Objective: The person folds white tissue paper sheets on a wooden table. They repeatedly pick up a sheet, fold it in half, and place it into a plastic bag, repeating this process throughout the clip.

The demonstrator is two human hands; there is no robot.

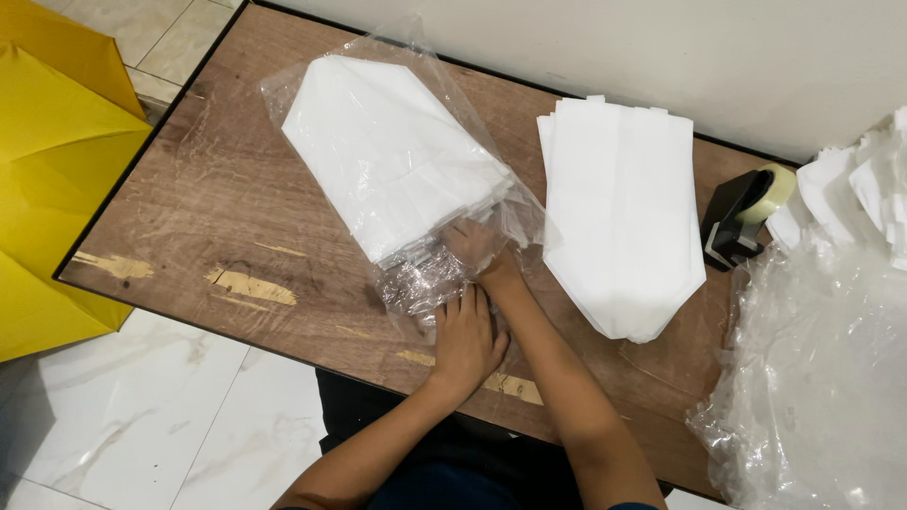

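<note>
- Clear plastic bag (416,165) holding a stack of white pointed paper bags (383,151) lies on the wooden worktop (217,217), left of centre.
- Long axis of the bagged stack: diagonal, pointed end up and to the left toward the far edge of the worktop, open crumpled mouth down and to the right, toward the person.
- Direction from the hands: the stack lies ahead and to the left of both; only the mouth end is within their reach.
- Right hand (475,247) is pushed into the mouth of the plastic bag, seen through the film, fingers against the near edge of the paper stack. Whether it is clamped on the sheets or only pressing on them I cannot tell (film and glare blur the fingertips).
- Left hand (465,338) lies flat, fingers together and extended, pressing the bunched plastic at the mouth down onto the worktop; not closed around anything.
- The two hands sit close together, left nearer the body, right just beyond it and deeper along the axis, so the right is the nearer to the paper itself.
- A second, unbagged stack of white paper bags (619,212) lies just right of the right forearm, pointed end toward the person (opposite sense to the bagged one), apart from both hands.
- Tape dispenser (742,212) stands well to the right.
</note>
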